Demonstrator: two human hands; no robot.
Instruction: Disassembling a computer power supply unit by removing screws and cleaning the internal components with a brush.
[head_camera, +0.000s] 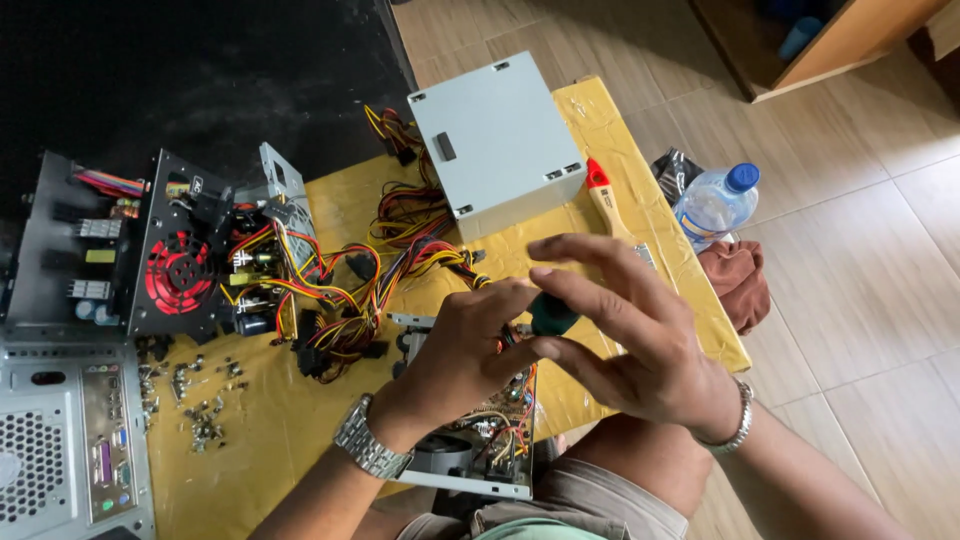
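Both hands meet over an opened power supply unit that sits at the near edge of the yellow sheet spread on the floor. The left hand is clenched round the shaft end of a green-handled screwdriver, and the right hand pinches the handle between thumb and fingers, the other fingers spread loose. The unit shows a circuit board, coloured wires and a dark round part, much of it hidden beneath the wrists. Just left lies a tangle of red, yellow and black cables, with loose screws nearer the left edge. A closed grey metal box stands at the far edge, a red-handled brush beside it. A water bottle lies off the right edge
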